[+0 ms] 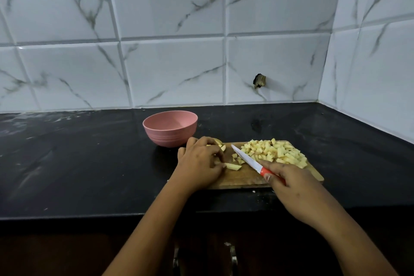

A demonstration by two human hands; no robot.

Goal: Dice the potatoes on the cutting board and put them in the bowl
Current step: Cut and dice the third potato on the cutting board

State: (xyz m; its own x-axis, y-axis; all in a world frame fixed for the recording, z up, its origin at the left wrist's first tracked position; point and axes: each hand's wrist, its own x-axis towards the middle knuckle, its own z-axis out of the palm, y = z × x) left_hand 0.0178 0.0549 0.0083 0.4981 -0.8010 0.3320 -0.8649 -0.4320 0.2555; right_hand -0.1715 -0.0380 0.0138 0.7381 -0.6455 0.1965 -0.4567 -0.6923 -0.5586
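**What Stayed Out of Sight**

The left hand [201,161] covered the left end of the cutting board [242,178] and most of the potato pieces [234,166] it held, so their number could not be told. The right hand [289,184] hid nearly all of the knife [246,157] handle; only a red stub showed. The near wall of the bowl [170,134] concealed its bottom. Both forearms ran off the lower edge. A small dark thing [259,80] on the wall tile was too small to identify. The cupboard handles [233,257] below the counter [89,163] were dim and blurred.

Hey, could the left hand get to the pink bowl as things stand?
Probably yes: the pink bowl stands just beyond the left hand, nothing between them, though that hand holds potato pieces.
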